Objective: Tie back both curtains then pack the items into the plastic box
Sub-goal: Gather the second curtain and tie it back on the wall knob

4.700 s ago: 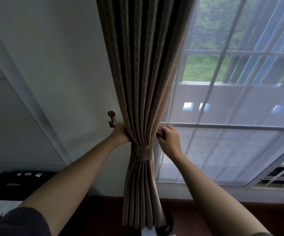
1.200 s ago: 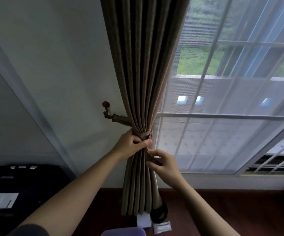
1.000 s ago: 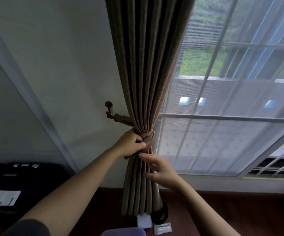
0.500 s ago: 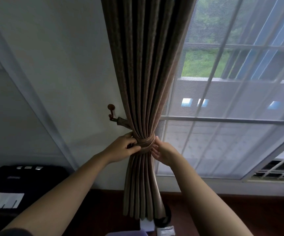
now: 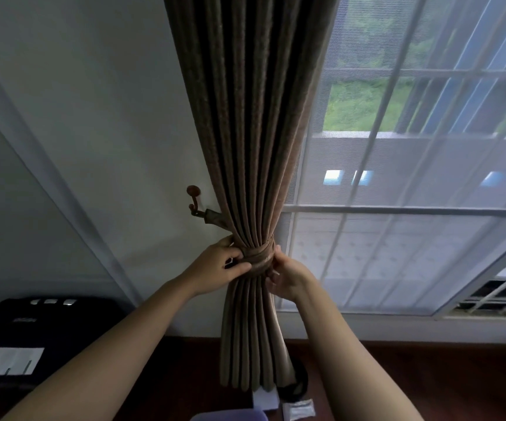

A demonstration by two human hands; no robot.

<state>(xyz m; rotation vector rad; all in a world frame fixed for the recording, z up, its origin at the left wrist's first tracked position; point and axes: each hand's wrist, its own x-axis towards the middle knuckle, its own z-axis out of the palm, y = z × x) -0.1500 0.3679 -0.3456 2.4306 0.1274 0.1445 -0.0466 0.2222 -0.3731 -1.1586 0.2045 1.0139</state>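
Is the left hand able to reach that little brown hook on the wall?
Probably yes: the left hand grips the brown curtain tie-back just below the small brown wall hook, with only bare wall between.

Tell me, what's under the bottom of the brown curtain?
Below the curtain hem: a dark round thing, white packets, a lilac box edge. Anything directly behind the folds stays hidden.

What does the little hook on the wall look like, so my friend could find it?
Find the brown curtain beside the window. Just left of it, on the white wall, above the left hand, sits the hook. It is small, dark and round-topped, and the tieback runs up to it.
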